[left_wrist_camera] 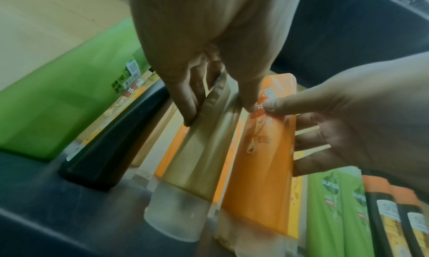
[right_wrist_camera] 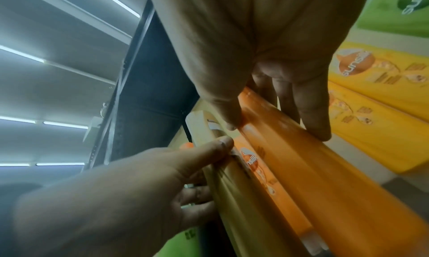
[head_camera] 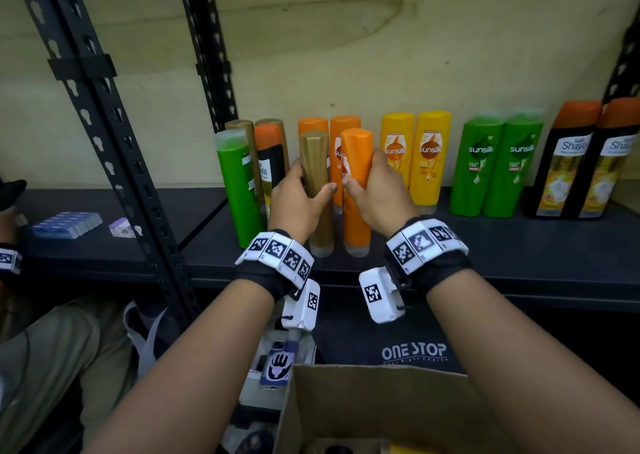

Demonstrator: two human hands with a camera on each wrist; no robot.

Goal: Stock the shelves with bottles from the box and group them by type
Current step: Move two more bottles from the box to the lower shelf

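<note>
My left hand grips a gold bottle that stands cap-down on the dark shelf. Right beside it, my right hand grips an orange bottle, also cap-down. In the left wrist view, fingers and thumb clasp the gold bottle with the orange bottle touching its side. The right wrist view has fingers curled round the orange bottle. Behind stand two more orange bottles. A green bottle and a black bottle with orange cap stand to the left.
Further right on the shelf stand two yellow bottles, two green ones and two black ones. The open cardboard box sits below my arms. Black shelf uprights rise at the left, with small boxes beyond.
</note>
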